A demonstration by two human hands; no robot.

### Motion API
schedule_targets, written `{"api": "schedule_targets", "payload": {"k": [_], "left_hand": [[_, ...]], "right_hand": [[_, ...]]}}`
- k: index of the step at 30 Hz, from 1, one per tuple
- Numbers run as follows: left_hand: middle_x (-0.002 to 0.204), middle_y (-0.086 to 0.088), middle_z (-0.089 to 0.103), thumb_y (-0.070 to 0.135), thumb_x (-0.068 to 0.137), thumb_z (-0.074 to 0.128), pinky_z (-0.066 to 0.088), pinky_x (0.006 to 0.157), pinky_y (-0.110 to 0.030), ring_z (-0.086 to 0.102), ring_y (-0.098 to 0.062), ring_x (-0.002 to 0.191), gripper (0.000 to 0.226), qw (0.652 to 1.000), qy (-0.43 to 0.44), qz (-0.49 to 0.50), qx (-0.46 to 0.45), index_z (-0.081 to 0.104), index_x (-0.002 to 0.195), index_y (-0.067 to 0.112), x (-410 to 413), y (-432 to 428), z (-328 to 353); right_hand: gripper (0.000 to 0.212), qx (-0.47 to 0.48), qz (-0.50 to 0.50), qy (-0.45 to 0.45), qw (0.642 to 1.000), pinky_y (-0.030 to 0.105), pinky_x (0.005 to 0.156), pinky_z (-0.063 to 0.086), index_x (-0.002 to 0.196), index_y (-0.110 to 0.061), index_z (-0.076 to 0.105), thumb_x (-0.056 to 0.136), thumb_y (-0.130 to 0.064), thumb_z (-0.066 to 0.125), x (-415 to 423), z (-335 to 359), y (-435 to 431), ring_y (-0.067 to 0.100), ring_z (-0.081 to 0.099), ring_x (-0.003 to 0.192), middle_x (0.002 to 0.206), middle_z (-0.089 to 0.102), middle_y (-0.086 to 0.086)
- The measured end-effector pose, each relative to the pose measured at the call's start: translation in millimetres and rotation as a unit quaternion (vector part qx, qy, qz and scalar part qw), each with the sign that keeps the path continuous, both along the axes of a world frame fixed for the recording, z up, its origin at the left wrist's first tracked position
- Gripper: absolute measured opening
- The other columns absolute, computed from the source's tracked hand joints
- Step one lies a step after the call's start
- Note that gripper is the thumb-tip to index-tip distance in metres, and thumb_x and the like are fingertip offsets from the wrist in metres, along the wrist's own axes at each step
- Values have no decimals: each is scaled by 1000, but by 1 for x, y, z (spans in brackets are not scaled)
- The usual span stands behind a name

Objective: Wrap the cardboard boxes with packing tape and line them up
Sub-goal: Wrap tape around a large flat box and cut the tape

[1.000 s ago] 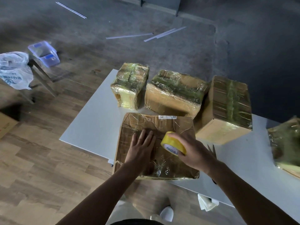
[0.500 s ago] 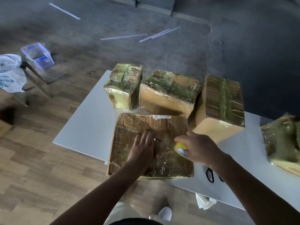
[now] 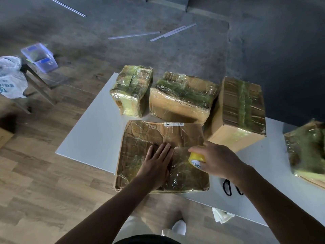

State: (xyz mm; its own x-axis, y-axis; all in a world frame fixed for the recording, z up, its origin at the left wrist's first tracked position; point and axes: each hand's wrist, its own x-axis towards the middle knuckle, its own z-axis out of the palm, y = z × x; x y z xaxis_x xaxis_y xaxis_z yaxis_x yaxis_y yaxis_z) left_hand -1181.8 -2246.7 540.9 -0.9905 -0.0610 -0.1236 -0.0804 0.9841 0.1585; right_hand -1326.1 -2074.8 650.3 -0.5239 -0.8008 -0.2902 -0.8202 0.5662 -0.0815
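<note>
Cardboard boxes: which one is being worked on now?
The flat box nearest the person: the left hand presses on its top, and the right hand holds the tape roll against it. The other four boxes are untouched.

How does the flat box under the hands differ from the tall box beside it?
Flat box lies low and wide, overhanging the table's near edge; tall box stands higher, farther back. Left hand presses the flat box; no hand touches the tall box. Both are cardboard under shiny tape.

Scissors (image 3: 228, 188) on table (image 3: 91, 138) — plastic tub (image 3: 39, 57)
</note>
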Motion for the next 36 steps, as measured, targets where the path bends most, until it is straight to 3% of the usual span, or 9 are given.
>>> {"api": "schedule_targets", "payload": {"k": [6, 9, 14, 16, 19, 24, 28, 33, 36], "left_hand": [[160, -9, -10, 34, 96, 37, -7, 116, -54, -10, -28, 147, 72, 1000, -15, -8, -9, -5, 153, 22, -3, 2, 0], [160, -14, -11, 33, 98, 37, -8, 114, -57, -10, -31, 147, 74, 999, -38, -6, -19, -10, 152, 18, -5, 6, 4], [159, -18, -11, 33, 101, 28, -5, 113, -62, -9, -35, 146, 66, 997, -66, -4, -38, -6, 152, 9, -7, 10, 10], [159, -19, -11, 36, 102, 25, -3, 113, -63, -9, -36, 146, 65, 996, -77, 0, -46, -6, 152, 8, -9, 12, 14], [157, -25, -9, 37, 102, 28, 4, 112, -64, -6, -42, 145, 67, 991, -110, 10, -75, -2, 151, 2, -17, 23, 24], [150, -34, 12, 22, 103, 28, 34, 105, -54, 14, -46, 140, 57, 987, -117, 31, -109, 10, 147, -9, -32, 48, 36], [151, -39, -1, 20, 105, 19, 23, 113, -56, 3, -53, 141, 57, 982, -140, 52, -114, -7, 146, -9, -31, 59, 34], [154, -33, 0, 17, 102, 22, 20, 113, -53, 6, -44, 144, 53, 996, -49, 2, -74, 11, 148, -7, -29, 68, 23], [154, -33, -6, 17, 102, 27, 10, 118, -52, -5, -46, 144, 57, 998, -56, -14, -25, 1, 152, 8, -26, 73, 20]], "right_hand": [[76, -106, -26, -93, 990, 20, 70, 47, 142, -52, 25, 83, -33, 70, -2, 0, 20, 13, 57, 96, 118, 52, -7], [68, -158, -60, -137, 976, 29, 75, 53, 132, -52, 32, 81, -35, 73, -1, -2, 31, 13, 57, 98, 120, 53, -11], [54, -72, -13, -51, 996, 15, 63, 44, 130, -38, 47, 82, -48, 70, -10, -2, 54, 12, 57, 84, 106, 52, -6], [55, 1, -19, -31, 999, 10, 68, 43, 135, -37, 47, 85, -51, 65, -16, -1, 67, 11, 56, 88, 112, 52, -6], [53, 43, -22, -35, 998, 17, 82, 49, 138, -37, 46, 88, -48, 61, -12, -10, 74, 17, 61, 102, 125, 51, -3], [51, 44, -17, -20, 999, 21, 91, 49, 137, -36, 48, 89, -48, 61, -6, -24, 72, 19, 62, 106, 129, 52, 0], [49, 38, -6, -6, 999, 21, 89, 50, 134, -33, 53, 88, -43, 64, -6, -27, 71, 20, 64, 101, 124, 56, 0], [47, 28, -6, -9, 1000, 19, 85, 52, 132, -32, 56, 87, -42, 66, -4, -27, 71, 19, 64, 97, 122, 57, 1], [46, 25, -7, -16, 1000, 21, 84, 53, 132, -30, 55, 88, -41, 64, -5, -28, 71, 19, 63, 96, 121, 57, 1]]}}
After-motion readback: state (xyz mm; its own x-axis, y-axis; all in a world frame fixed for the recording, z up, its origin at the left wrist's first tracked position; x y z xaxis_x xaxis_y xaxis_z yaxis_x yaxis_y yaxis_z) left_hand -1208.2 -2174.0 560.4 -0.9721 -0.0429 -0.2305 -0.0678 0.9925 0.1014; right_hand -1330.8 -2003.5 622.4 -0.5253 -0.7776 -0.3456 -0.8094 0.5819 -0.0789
